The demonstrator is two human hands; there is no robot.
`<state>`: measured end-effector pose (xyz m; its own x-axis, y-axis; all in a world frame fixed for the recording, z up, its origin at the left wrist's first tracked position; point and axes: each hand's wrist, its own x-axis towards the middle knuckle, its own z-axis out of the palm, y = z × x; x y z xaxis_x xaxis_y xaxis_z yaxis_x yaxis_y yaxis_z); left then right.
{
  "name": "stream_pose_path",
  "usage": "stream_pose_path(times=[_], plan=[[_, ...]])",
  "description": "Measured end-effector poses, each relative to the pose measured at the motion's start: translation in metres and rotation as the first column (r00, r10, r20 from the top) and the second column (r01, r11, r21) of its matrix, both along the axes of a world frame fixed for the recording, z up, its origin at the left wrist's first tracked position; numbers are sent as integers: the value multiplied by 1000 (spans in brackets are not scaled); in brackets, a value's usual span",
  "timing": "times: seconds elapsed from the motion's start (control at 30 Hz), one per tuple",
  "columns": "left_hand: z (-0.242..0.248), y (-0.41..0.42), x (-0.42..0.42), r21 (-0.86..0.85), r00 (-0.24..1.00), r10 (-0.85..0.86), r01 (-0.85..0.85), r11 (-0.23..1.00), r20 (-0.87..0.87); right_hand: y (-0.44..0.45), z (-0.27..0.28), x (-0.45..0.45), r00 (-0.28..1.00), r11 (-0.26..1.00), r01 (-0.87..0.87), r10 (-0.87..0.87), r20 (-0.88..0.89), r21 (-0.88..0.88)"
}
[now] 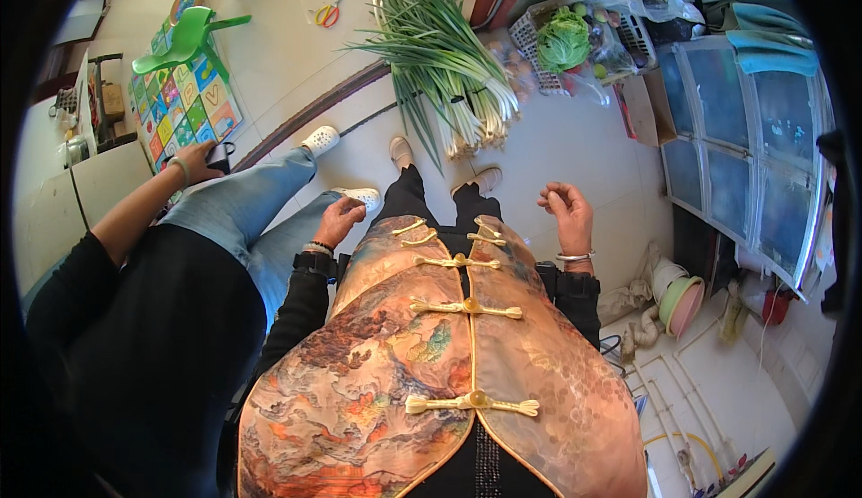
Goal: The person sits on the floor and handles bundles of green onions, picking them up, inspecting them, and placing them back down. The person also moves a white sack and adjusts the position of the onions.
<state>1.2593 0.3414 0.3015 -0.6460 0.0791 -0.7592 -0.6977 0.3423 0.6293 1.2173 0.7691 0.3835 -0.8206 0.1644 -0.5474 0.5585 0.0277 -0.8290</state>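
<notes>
My left hand (339, 220) is beside my left thigh, its fingers loosely bent with nothing seen in them. My right hand (571, 218) is raised out to the right above the floor, fingers half curled and no object visible in it. In front of my shoes lies a large pile of green onions (448, 70), their white roots towards me, some tied in bunches. Neither hand touches the pile. Past it to the left, scissors with red and yellow handles (328, 14) lie on the tile floor.
A person (161, 282) stands close at my left, a hand holding a small dark device (219, 158). A green plastic chair (185, 40) stands on a patterned mat (219, 104). At the right are a vegetable crate (539, 30), a glass-doored cabinet (737, 137) and basins (681, 306).
</notes>
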Motion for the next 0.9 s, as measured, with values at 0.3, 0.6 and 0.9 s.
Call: stream_pose_path(times=[0.3,0.6,0.9], plan=[[1,9,-5,20,1000,-19,18,1000,21,6,-2,5,1000,1000,3,-3,-4,20],[-2,16,-16,-6,994,-106,106,994,-6,13,-5,8,1000,999,-1,1,5,39],[15,22,-27,41,998,-67,68,997,-7,15,-6,4,1000,1000,-4,4,-8,22]])
